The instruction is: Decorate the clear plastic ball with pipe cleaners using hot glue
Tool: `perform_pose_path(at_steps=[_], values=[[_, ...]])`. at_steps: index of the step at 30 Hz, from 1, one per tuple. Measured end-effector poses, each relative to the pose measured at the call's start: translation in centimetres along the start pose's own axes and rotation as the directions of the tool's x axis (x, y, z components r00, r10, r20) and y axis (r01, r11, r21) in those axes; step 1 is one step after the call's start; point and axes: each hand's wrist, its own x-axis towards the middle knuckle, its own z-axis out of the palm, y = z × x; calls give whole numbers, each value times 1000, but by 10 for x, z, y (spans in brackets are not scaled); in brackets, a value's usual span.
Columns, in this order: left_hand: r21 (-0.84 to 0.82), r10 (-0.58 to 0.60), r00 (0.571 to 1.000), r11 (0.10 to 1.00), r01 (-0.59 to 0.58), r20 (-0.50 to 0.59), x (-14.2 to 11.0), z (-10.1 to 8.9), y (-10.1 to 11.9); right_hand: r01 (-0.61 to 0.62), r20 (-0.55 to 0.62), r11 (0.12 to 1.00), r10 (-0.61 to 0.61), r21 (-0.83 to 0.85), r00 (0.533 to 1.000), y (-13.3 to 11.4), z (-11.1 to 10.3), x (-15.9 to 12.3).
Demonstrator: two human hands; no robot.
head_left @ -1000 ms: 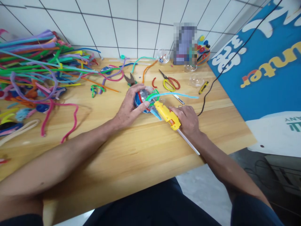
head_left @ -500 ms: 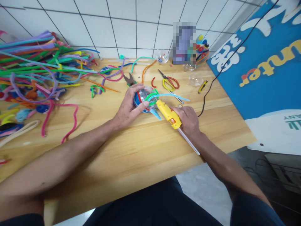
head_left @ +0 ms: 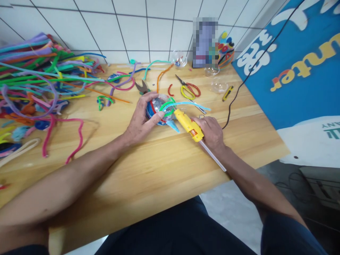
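Observation:
My left hand (head_left: 142, 118) is closed around a clear plastic ball (head_left: 158, 102) wrapped with blue, red and green pipe cleaners. A light blue pipe cleaner (head_left: 190, 103) trails from the ball to the right, and a light blue coiled cone (head_left: 173, 126) sticks out at its lower side. In my right hand (head_left: 211, 131) is a yellow hot glue gun (head_left: 189, 125), its nozzle close to the ball's right side. Whether the nozzle touches the ball I cannot tell. A clear glue stick (head_left: 214, 156) juts from the gun's back end.
Pliers (head_left: 142, 88) lie just behind the ball. Scissors (head_left: 191, 91), a yellow utility knife (head_left: 227, 94) and clear plastic half-shells (head_left: 219, 85) lie further right. Pipe cleaners (head_left: 32, 71) are heaped at left. A black cord (head_left: 236, 97) runs down beside the blue board (head_left: 294, 88).
The whole view has shifted slightly, so everything appears a little further left and up. Both hands keep their holds, with the glue gun still at the ball's right side.

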Motion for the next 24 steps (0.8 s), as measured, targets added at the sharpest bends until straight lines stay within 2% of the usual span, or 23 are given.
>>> perform_pose_path(at_steps=[4,14,20,24], values=[[22,39,999,999,-40,27,-1,-1,-1,17,-14,999,-16,34,1000,-1,1,1],[-11,28,997,1000,-27,69,1,-4,1,-65,31,997,64,34,997,4,5,-3],[-7,21,997,1000,-20,77,1,-5,1,-29,7,998,28,55,1000,5,2,-3],[5,15,996,1000,-16,89,1,-6,-2,-54,30,997,52,58,998,6,0,-4]])
